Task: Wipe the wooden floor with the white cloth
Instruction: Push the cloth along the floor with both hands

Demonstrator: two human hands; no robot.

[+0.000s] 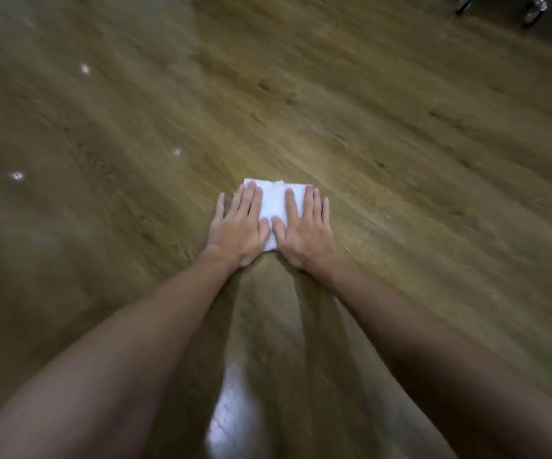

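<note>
A: Where's the white cloth (275, 200) found?

B: Folded into a small pad, flat on the wooden floor (383, 154), approx. mid-floor, well apart from the far right corner where some furniture feet (532, 11) are glimpsed.

A: How's it held?

B: No grasp is used. The left hand (239, 226) and right hand (304, 230) are laid flat side by side on it, fingers straight, thumbs nearly touching, outer fingers spilling onto the boards. Weight is prob. spread this way so the pad is kept flat & pressed evenly.

A: Arms?

B: Both are extended straight fwd, likely so body weight can be driven into a push stroke.

A: Anything else noted?

B: A few white specks (16, 176) are seen toward the left edge, unwiped. The floor is blurred, so finer detail can't be told.
</note>
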